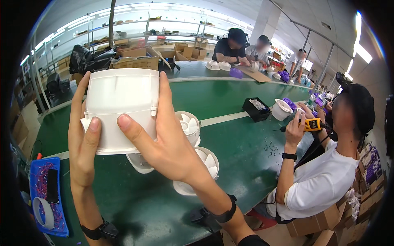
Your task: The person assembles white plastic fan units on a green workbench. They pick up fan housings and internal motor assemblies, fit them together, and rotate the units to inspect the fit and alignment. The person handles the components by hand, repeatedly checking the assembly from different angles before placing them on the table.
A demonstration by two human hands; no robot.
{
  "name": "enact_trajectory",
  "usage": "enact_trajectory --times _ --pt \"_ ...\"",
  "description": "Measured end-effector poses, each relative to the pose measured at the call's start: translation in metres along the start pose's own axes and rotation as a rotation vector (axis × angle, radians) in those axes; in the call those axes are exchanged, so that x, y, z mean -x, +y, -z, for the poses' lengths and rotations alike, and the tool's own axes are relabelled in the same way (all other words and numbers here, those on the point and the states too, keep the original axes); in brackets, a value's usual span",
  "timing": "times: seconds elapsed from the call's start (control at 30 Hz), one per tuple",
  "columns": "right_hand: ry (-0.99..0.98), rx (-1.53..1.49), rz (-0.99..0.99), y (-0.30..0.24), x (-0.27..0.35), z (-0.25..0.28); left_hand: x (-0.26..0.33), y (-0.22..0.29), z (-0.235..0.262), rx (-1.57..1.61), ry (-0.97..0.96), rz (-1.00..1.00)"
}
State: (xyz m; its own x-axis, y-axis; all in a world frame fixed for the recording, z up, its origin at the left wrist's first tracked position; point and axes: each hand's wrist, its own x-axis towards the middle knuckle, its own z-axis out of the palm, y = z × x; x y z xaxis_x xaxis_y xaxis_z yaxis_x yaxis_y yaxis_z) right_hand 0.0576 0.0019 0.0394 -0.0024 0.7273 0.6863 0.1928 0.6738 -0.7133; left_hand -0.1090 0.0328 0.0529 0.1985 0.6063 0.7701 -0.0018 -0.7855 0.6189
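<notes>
Both my hands hold up a white plastic housing (123, 92), rounded with a flared lower rim, above the green table. My left hand (84, 139) grips its left side, thumb on the front face and fingers up along the edge. On the other side my right hand (162, 127) wraps round it, thumb pressed on the front. Behind and below my right hand stand similar white housings with vaned insides, one (189, 127) farther off and another (207, 162) nearer. A third white part (140, 162) is partly hidden under the raised housing.
A blue tray (45, 164) at left holds thin wires, a black flat object (52, 186) and a white ring (43, 213). At right a co-worker (324, 164) holds a yellow-and-black power tool (310, 124). A black box (256, 109) of small parts stands near scattered screws (271, 148).
</notes>
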Motion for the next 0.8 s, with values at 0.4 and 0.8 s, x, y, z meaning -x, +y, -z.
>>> enact_trajectory --times 0.4,0.8 --pt "0.085 0.038 0.026 -0.0050 -0.0003 0.0023 0.0004 0.0012 0.0000 -0.048 0.011 -0.020" --pt "0.152 0.144 0.274 -0.0029 -0.0015 -0.0011 0.0008 -0.0016 0.0023 -0.021 0.027 -0.008"
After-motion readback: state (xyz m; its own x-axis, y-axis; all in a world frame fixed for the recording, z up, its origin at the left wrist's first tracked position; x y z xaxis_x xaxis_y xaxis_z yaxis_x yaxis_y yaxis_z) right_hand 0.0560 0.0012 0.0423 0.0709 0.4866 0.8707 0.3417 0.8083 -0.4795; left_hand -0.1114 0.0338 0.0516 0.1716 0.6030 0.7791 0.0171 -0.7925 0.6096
